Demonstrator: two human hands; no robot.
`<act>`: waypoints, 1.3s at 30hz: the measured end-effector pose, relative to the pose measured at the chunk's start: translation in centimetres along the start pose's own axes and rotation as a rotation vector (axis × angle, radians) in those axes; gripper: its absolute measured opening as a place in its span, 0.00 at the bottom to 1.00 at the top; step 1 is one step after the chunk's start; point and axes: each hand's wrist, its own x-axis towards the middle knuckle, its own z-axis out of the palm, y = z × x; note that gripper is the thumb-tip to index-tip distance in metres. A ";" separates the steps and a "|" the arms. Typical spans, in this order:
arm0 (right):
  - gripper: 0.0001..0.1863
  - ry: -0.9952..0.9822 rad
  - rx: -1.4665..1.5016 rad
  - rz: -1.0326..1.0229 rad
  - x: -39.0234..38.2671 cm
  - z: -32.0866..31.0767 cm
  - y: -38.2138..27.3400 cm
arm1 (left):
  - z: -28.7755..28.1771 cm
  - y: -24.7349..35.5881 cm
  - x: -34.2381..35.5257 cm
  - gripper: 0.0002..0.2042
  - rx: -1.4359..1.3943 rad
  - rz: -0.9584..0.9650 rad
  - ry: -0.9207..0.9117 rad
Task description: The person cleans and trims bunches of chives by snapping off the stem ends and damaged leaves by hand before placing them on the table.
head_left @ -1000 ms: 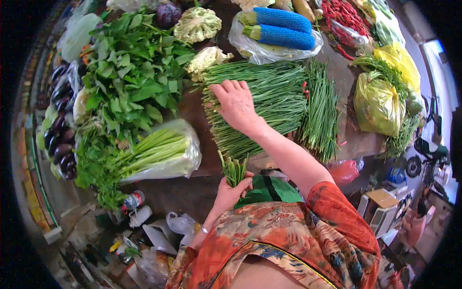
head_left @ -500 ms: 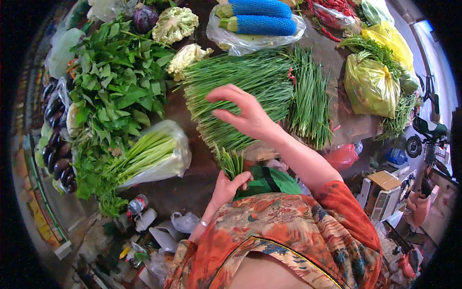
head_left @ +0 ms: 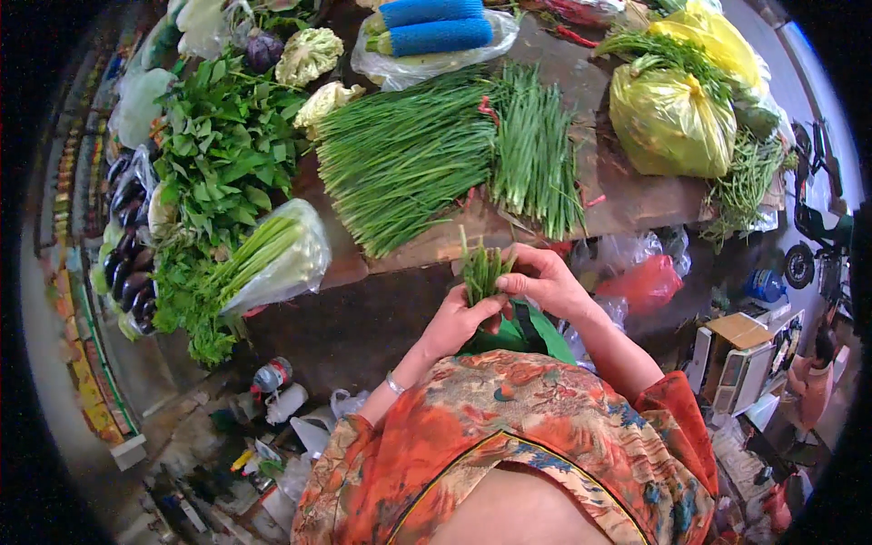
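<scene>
In front of my body, at the near edge of the table, my left hand (head_left: 454, 320) is wrapped round a small bunch of garlic chives (head_left: 483, 275) that stands upright with its ends showing above the fingers. Against the right side of that bunch, my right hand (head_left: 547, 286) pinches the chives with thumb and fingertips. Just beyond both hands lies a broad pile of garlic chives (head_left: 404, 159), its stalks running side by side. To its right is a narrower heap of the same green stalks (head_left: 538, 150).
Celery in a clear bag (head_left: 289, 250) and leafy greens (head_left: 227, 136) lie to the left, beside eggplants (head_left: 132, 263). Netted blue-wrapped vegetables (head_left: 436, 36) sit at the back. A yellow bag (head_left: 672, 123) stands on the right. Something green (head_left: 531, 331) shows below my hands.
My right hand has come down from above the chive pile to the bunch in my left hand and closed on it. The whole view has shifted, with the table now farther up.
</scene>
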 end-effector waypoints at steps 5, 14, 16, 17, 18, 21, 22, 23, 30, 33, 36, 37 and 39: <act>0.07 0.251 0.040 -0.076 -3.6 -1.5 0.7 | 4.5 0.0 0.1 0.11 0.005 0.061 0.104; 0.13 0.252 0.254 -0.132 -8.7 -3.7 0.5 | 8.5 -1.2 0.2 0.08 0.053 0.104 0.112; 0.13 0.274 0.239 -0.142 -9.5 -4.2 1.0 | 9.7 -1.1 -0.1 0.08 0.042 0.071 0.113; 0.14 0.288 0.221 -0.150 -9.9 -4.4 1.2 | 10.3 -1.0 -0.2 0.08 0.027 0.042 0.121; 0.14 0.293 0.225 -0.152 -10.3 -4.5 1.0 | 10.8 -1.0 -0.2 0.08 0.032 0.039 0.117; 0.14 0.294 0.299 -0.131 -11.4 -5.0 0.8 | 11.9 -1.3 -0.1 0.08 0.003 0.047 0.127; 0.14 0.297 0.303 -0.133 -11.6 -5.1 0.9 | 12.1 -1.6 0.0 0.08 0.007 0.045 0.126; 0.13 0.305 0.346 -0.135 -11.9 -5.1 0.8 | 12.2 -2.0 0.1 0.08 0.024 0.064 0.120; 0.10 0.328 0.123 -0.153 -13.4 -8.1 2.0 | 13.0 -2.3 0.0 0.08 0.030 0.053 0.153; 0.09 0.549 0.075 -0.235 -13.5 -10.3 2.2 | 13.6 -2.0 -0.3 0.08 0.015 0.040 0.168; 0.14 0.340 -0.203 -0.111 -14.9 -9.9 1.1 | 13.7 -2.2 -0.3 0.09 0.031 0.053 0.161; 0.15 0.300 -0.336 -0.177 -14.8 -9.7 1.8 | 13.8 -2.2 -0.3 0.09 0.033 0.053 0.159; 0.16 0.284 -0.302 -0.147 -14.7 -9.2 2.5 | 14.2 -2.1 -0.2 0.09 0.023 0.040 0.146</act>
